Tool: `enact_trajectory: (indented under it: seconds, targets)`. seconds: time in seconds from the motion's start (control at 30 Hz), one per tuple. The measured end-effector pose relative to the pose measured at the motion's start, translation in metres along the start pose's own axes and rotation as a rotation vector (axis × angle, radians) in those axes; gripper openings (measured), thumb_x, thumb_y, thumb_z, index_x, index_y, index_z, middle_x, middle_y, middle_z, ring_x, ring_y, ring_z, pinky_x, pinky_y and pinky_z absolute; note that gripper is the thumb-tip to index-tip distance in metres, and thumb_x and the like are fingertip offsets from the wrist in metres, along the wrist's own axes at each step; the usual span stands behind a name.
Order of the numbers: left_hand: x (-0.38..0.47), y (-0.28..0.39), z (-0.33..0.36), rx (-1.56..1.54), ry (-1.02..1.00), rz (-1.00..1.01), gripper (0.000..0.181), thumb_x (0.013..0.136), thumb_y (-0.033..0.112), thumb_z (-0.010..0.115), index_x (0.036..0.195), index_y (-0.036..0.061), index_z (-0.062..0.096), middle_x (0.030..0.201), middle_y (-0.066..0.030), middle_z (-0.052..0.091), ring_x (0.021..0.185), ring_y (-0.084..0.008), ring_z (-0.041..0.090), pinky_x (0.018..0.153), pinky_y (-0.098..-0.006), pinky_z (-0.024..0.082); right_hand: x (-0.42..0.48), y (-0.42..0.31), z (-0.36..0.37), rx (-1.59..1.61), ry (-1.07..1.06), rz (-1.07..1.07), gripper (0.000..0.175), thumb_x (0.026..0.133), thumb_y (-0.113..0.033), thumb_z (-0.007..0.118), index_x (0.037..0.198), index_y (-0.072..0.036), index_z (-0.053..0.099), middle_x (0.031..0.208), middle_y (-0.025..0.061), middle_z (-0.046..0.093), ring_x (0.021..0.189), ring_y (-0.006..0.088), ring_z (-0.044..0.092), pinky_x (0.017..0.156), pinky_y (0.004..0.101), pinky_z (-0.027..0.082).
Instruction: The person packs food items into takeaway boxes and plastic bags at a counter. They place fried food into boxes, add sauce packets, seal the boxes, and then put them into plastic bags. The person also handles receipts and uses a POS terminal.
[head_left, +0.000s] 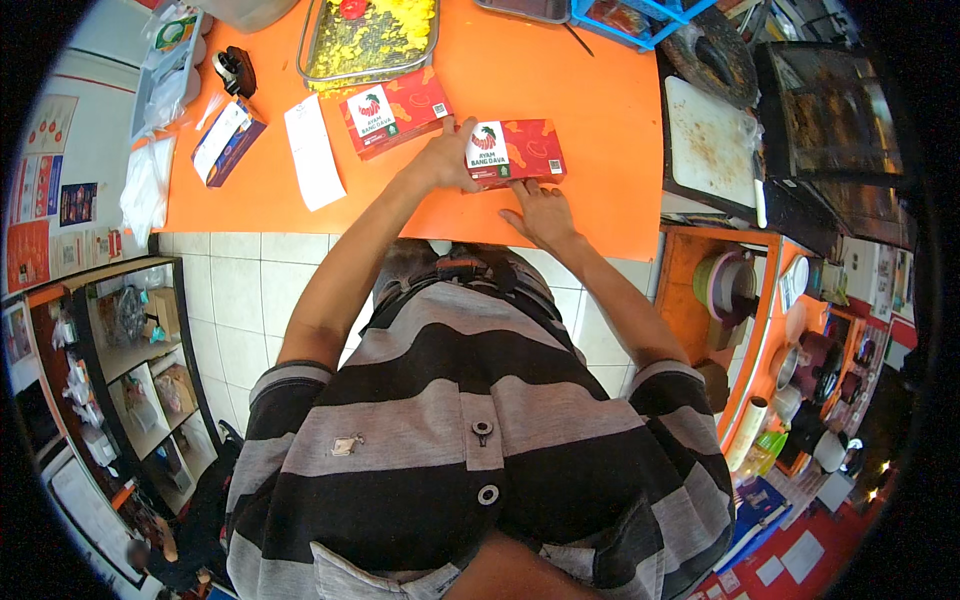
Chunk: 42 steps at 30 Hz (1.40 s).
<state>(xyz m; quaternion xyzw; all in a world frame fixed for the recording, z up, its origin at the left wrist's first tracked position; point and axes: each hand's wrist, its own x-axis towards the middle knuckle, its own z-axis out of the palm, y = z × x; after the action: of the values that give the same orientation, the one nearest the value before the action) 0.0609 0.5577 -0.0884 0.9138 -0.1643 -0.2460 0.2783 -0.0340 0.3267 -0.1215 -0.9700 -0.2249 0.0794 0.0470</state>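
Note:
Two closed red cardboard food boxes with printed lids lie side by side on an orange tabletop (615, 180). My left hand (448, 159) grips the left end of the right red box (529, 146), its thumb at the front corner. The fingertips of my right hand (546, 214) touch the front edge of that same box, with the thumb held apart. Just left of my left hand, the other red box (401, 112) sits slightly tilted. A white paper slip (311, 154) bearing writing lies further left.
A wire-mesh tray (367, 49) with yellow bits stands at the back. Left are a purple box (229, 142), a tape dispenser (234, 71) and plastic bags (146, 184). A cutting board (709, 139) with a knife (759, 195) lies right. A blue basket (637, 26) stands back right.

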Motion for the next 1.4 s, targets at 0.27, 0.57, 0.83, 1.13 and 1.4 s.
enact_trajectory:
  seconds: [0.27,0.57,0.83,1.13,1.4]
  targets:
    - [-0.004,0.011,0.018,0.056,0.086,-0.076,0.125,0.048,0.023,0.095,0.152,0.0068,0.026,0.144,-0.0321,0.031,0.11,-0.0473,0.062,0.093,-0.0471,0.056,-0.012,-0.005,-0.013,0.131,-0.001,-0.003,0.061,0.096,-0.051,0.058,0.135,-0.005,0.051,0.119,0.0189,0.063,0.099,0.0327,0.067,0.085,0.0474,0.051]
    - [-0.013,0.0,0.035,0.077,0.28,0.054,0.121,0.051,0.027,0.094,0.151,0.0071,0.029,0.146,-0.0307,0.032,0.127,-0.0488,0.045,0.103,-0.0542,0.046,-0.002,0.004,-0.012,0.135,0.338,-0.045,0.069,0.095,-0.045,0.06,0.151,-0.01,0.039,0.155,0.0241,0.033,0.145,0.0393,0.029,0.117,0.0559,0.022]
    - [-0.016,-0.006,0.039,0.132,0.431,0.155,0.117,0.054,0.035,0.092,0.15,0.0017,0.033,0.145,-0.0299,0.034,0.131,-0.0473,0.038,0.109,-0.0553,0.036,0.008,0.013,0.001,0.05,0.125,-0.071,0.073,0.097,-0.05,0.055,0.156,-0.012,0.033,0.165,0.0231,0.013,0.153,0.0397,0.012,0.122,0.0581,0.01]
    - [-0.102,-0.052,0.003,-0.07,0.586,0.281,0.067,0.078,0.018,0.08,0.137,0.0043,0.052,0.139,-0.0189,0.05,0.128,-0.0379,0.049,0.108,-0.0465,0.042,0.015,-0.004,-0.011,0.231,0.1,-0.005,0.076,0.096,-0.044,0.059,0.157,-0.011,0.03,0.165,0.0266,0.009,0.152,0.0466,0.008,0.12,0.0639,0.004]
    - [-0.173,-0.237,-0.15,-0.192,1.267,-0.22,0.023,0.088,0.005,0.068,0.111,0.0009,0.068,0.103,-0.0151,0.071,0.099,-0.0267,0.068,0.09,-0.0374,0.052,0.117,-0.117,-0.071,0.757,0.351,-0.027,0.039,0.09,-0.013,0.07,0.126,-0.004,0.058,0.14,0.0185,0.049,0.131,0.0365,0.048,0.113,0.0466,0.036]
